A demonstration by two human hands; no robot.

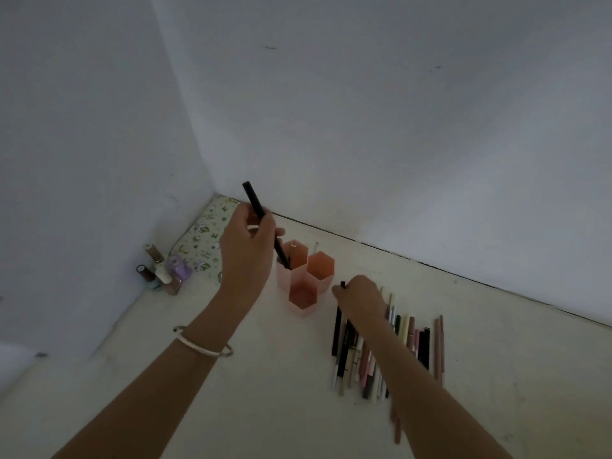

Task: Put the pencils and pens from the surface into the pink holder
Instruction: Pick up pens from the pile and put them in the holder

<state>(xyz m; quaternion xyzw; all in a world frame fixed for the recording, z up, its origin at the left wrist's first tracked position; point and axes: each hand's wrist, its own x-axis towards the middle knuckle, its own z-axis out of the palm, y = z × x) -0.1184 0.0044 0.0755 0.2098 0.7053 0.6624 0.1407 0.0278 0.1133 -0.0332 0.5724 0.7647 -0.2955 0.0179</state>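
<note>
A pink holder [303, 293] made of several hexagonal cups stands on the pale surface near the back wall. My left hand [246, 250] grips a black pen [255, 202], tilted, with its lower tip inside the holder's left cup. A pale pen stands in the back cup. To the right, a row of pens and pencils [410, 339] lies side by side on the surface. My right hand [361, 298] rests on the row's far end, fingers closed around a dark pen [343, 284] whose tip sticks out past the fingers.
Several nail polish bottles [162, 271] stand in the left corner by the wall. A patterned green-and-white pad [205, 240] lies behind them. Walls close off the back and left. One pinkish pencil [395, 425] lies apart, near my right forearm.
</note>
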